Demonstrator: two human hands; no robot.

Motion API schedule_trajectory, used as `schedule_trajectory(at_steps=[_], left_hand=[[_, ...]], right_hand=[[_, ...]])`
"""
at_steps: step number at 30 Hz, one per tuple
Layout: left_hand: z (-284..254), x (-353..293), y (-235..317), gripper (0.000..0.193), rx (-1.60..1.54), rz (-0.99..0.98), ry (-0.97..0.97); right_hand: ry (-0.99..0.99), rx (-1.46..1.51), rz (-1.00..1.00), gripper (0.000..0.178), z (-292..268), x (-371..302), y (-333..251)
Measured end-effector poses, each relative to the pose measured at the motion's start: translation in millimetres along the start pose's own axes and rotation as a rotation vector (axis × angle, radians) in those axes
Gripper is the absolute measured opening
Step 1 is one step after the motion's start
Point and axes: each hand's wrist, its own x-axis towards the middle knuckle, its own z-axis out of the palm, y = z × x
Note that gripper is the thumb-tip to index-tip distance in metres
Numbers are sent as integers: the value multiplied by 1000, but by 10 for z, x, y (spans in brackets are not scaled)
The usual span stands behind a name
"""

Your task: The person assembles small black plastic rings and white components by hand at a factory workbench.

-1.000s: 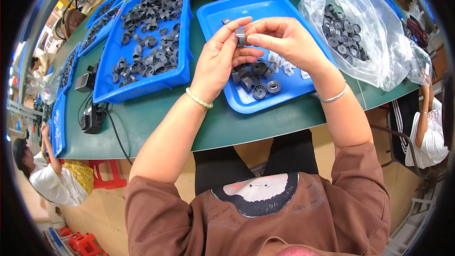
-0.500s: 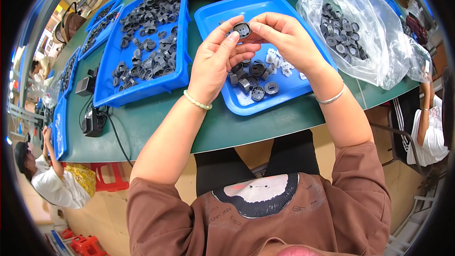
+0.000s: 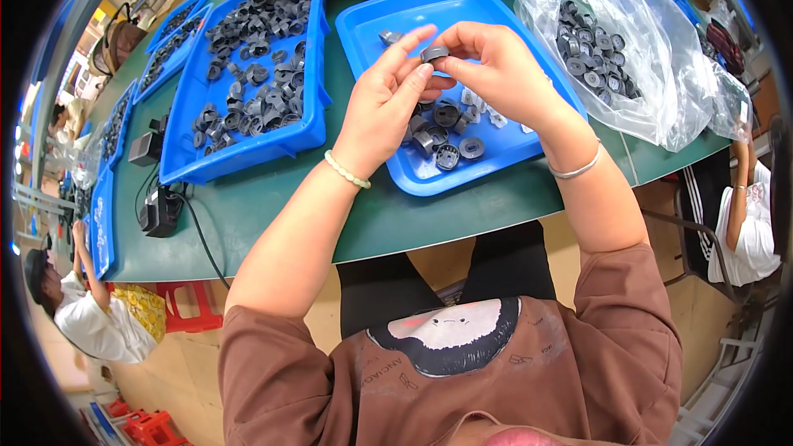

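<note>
Both hands, left hand [image 3: 384,103] and right hand [image 3: 504,74], pinch one small grey ring [image 3: 434,53] above the blue tray [image 3: 372,25], at 12 o'clock from the loose rings [image 3: 446,132]; probably fitting step, needing firm fingertip alignment.

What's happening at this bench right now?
A seated person holds a small dark ring-shaped part between both hands, the left hand and right hand pinching it above a blue tray. More such parts lie loose in that tray. To the left, another blue tray is full of them, and a clear plastic bag on the right holds more.
</note>
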Motion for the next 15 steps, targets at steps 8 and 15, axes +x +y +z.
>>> schedule_trajectory(at_steps=[8,15], left_hand=[[-42,-32,-20,31,924,400,-273],[-111,-58,7,34,997,287,-410]], right_hand=[[661,-1157,-51,22,-1060,-202,-51],[-121,-800,26,20,-482,-48,19]])
